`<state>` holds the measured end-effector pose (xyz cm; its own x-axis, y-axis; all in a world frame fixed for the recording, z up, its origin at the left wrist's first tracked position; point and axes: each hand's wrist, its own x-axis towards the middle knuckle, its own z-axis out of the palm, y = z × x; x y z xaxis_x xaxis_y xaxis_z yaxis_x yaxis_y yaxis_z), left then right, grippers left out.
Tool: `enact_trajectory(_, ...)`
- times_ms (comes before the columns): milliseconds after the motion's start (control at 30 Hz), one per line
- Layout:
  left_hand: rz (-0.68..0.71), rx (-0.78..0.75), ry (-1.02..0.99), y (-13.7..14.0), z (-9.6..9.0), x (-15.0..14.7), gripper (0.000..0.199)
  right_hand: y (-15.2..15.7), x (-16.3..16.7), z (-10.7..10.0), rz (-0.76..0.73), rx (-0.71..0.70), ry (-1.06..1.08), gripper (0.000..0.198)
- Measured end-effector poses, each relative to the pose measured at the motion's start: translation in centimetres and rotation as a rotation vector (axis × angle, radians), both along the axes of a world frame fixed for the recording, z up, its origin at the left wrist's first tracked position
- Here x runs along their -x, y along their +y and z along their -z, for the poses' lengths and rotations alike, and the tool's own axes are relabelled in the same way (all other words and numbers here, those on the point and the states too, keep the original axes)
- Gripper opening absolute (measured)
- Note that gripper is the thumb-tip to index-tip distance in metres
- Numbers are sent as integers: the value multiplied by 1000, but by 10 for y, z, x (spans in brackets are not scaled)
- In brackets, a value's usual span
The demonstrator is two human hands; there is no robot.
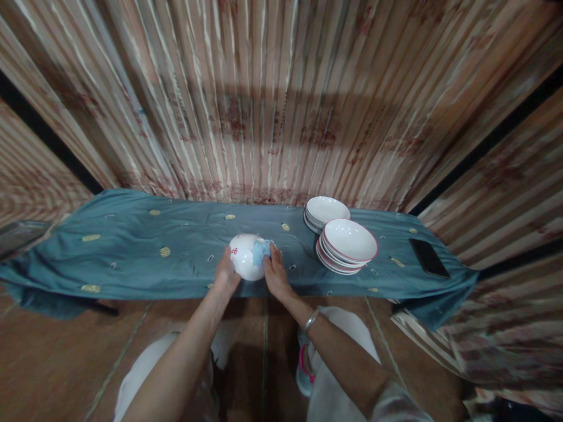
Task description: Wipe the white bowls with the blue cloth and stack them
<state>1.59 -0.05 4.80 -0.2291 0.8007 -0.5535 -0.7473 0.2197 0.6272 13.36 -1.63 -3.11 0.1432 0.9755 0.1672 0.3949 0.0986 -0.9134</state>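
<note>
A white bowl point(247, 271) with a small red mark on its outside is held bottom side towards me, above the front of the cloth-covered table. My left hand point(226, 272) grips the bowl's left edge. On the right side, my right hand point(276, 271) presses a light blue cloth point(260, 251) against the bowl's outer surface, its fingers closed over the cloth. Part of the bowl's rim is hidden by both hands.
Right of my hands stands a stack of red-rimmed white bowls point(350, 239), with a stack of white dishes point(328, 209) behind it. A black phone point(428, 258) lies near the right end of the blue-green tablecloth point(132, 246). Pleated curtains point(264, 105) hang behind.
</note>
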Motion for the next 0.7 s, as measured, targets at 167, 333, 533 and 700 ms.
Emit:
enact_trajectory(167,-14,28,3,0,-2,0,35,-9,-6,-13,-48,-26,-100,54)
enact_trajectory(333,-8,9,35,-3,-9,-3,33,-11,-11,-23,-86,-120,-185,47)
enact_trajectory(533,27,-31,85,-4,-8,-4,29,-12,-12,-28,-114,-248,-225,48)
enact_trajectory(700,61,-94,124,-3,-4,-3,26,-6,-18,-31,-121,-278,-228,48)
